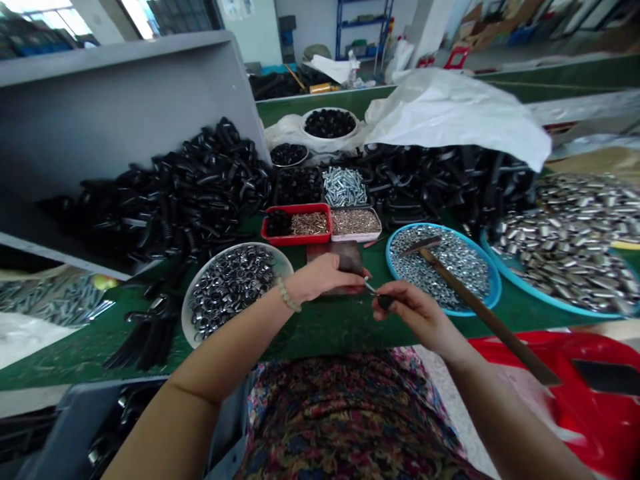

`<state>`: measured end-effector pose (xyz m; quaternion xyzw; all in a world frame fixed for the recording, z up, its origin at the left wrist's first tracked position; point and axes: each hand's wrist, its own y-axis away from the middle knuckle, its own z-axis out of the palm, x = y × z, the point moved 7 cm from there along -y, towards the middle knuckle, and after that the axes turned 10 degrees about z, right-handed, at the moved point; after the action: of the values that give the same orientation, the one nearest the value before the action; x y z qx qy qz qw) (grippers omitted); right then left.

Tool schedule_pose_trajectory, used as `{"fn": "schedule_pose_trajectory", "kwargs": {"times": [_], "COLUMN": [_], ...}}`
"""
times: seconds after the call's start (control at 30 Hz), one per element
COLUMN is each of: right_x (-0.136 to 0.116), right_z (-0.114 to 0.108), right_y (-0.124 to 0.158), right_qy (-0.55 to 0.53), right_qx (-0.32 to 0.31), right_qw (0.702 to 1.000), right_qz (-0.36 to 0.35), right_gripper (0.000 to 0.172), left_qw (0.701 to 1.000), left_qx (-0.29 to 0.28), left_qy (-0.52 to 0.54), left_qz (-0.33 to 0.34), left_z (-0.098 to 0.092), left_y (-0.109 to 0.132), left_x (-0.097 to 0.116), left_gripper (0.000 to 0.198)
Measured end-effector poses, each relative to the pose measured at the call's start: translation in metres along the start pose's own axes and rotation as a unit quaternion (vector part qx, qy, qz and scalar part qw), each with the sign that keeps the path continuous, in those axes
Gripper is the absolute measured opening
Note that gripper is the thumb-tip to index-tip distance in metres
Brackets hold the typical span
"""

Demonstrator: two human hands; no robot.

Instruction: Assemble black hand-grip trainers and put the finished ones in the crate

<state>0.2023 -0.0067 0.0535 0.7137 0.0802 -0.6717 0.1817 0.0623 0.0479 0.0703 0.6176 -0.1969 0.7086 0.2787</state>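
My left hand, with a beaded bracelet at the wrist, is closed on a slim silver bolt that points toward my right hand. Something dark lies along its fingers; I cannot tell whether it is a finger cover. My right hand pinches a small black part, its exact kind unclear. The bolt's end is close to this part, and whether they touch does not show. Both hands are above the green table, just in front of a flat metal block.
A hammer lies across a blue basin of small metal pieces at right. A white bowl of shiny rings stands left. Behind are a red tray, silver bolts and a grey crate of black handles.
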Motion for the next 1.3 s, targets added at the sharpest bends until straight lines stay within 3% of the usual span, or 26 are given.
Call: {"fn": "schedule_pose_trajectory", "kwargs": {"times": [0.07, 0.17, 0.27, 0.33, 0.4, 0.53, 0.57, 0.67, 0.7, 0.8, 0.83, 0.87, 0.9, 0.93, 1.0, 1.03, 1.07, 1.1, 1.17, 1.3], "right_x": [0.003, 0.007, 0.002, -0.002, -0.004, -0.003, -0.003, 0.003, 0.006, 0.018, 0.022, 0.025, 0.028, 0.030, 0.033, 0.034, 0.034, 0.033, 0.027, 0.012], "right_z": [0.011, 0.029, 0.038, 0.040, 0.042, 0.040, 0.038, 0.037, 0.039, 0.040, 0.038, 0.035, 0.030, 0.026, 0.017, 0.014, 0.012, 0.011, 0.014, 0.026], "right_y": [-0.010, -0.022, -0.026, -0.026, -0.025, -0.027, -0.029, -0.032, -0.034, -0.037, -0.038, -0.039, -0.039, -0.040, -0.041, -0.041, -0.042, -0.043, -0.042, -0.039], "right_qy": [-0.129, -0.242, -0.232, -0.205, -0.187, -0.160, -0.163, -0.159, -0.147, -0.123, -0.128, -0.139, -0.154, -0.169, -0.195, -0.208, -0.221, -0.232, -0.244, -0.232], "right_qx": [0.017, 0.014, 0.004, -0.007, -0.031, -0.023, -0.007, 0.009, 0.003, 0.004, 0.011, 0.021, 0.030, 0.037, 0.045, 0.049, 0.052, 0.055, 0.063, 0.071], "right_qw": [0.992, 0.970, 0.972, 0.978, 0.981, 0.987, 0.987, 0.987, 0.989, 0.992, 0.991, 0.990, 0.987, 0.985, 0.979, 0.976, 0.973, 0.970, 0.967, 0.970], "right_qz": [-0.005, 0.019, 0.037, 0.037, 0.035, 0.019, 0.011, 0.004, 0.008, 0.022, 0.025, 0.025, 0.026, 0.026, 0.031, 0.034, 0.036, 0.037, 0.030, 0.018], "right_gripper": [0.021, 0.030, 0.033, 0.032, 0.028, 0.022, 0.022, 0.023, 0.024, 0.026, 0.026, 0.025, 0.025, 0.024, 0.024, 0.023, 0.022, 0.021, 0.019, 0.017], "left_qw": [0.988, 0.931, 0.878, 0.865, 0.870, 0.875, 0.876, 0.905, 0.922, 0.956, 0.958, 0.955, 0.940, 0.903, 0.768, 0.691, 0.667, 0.659, 0.648, 0.641], "left_qx": [0.018, 0.076, 0.147, 0.158, 0.136, 0.017, 0.017, 0.085, 0.074, -0.036, -0.020, 0.035, 0.126, 0.226, 0.353, 0.353, 0.347, 0.337, 0.313, 0.261], "left_qy": [-0.111, -0.269, -0.360, -0.381, -0.367, -0.340, -0.350, -0.340, -0.309, -0.213, -0.208, -0.227, -0.267, -0.339, -0.534, -0.619, -0.636, -0.643, -0.657, -0.688], "left_qz": [0.109, 0.233, 0.278, 0.287, 0.301, 0.344, 0.332, 0.243, 0.220, 0.197, 0.195, 0.187, 0.168, 0.134, -0.012, -0.123, -0.172, -0.196, -0.225, -0.220], "left_z": [-0.005, -0.008, -0.015, -0.018, -0.016, 0.003, 0.003, -0.006, -0.004, -0.002, -0.018, -0.047, -0.086, -0.131, -0.216, -0.252, -0.280, -0.300, -0.322, -0.323], "left_y": [0.013, 0.033, 0.048, 0.054, 0.059, 0.071, 0.072, 0.072, 0.072, 0.083, 0.092, 0.103, 0.119, 0.142, 0.198, 0.225, 0.249, 0.269, 0.297, 0.312], "left_x": [0.025, 0.048, 0.050, 0.048, 0.052, 0.071, 0.075, 0.076, 0.073, 0.070, 0.071, 0.072, 0.072, 0.072, 0.069, 0.062, 0.057, 0.051, 0.042, 0.030], "left_gripper": [0.014, 0.013, 0.027, 0.034, 0.035, 0.031, 0.030, 0.027, 0.027, 0.030, 0.032, 0.034, 0.037, 0.040, 0.040, 0.038, 0.034, 0.030, 0.022, 0.019]}}
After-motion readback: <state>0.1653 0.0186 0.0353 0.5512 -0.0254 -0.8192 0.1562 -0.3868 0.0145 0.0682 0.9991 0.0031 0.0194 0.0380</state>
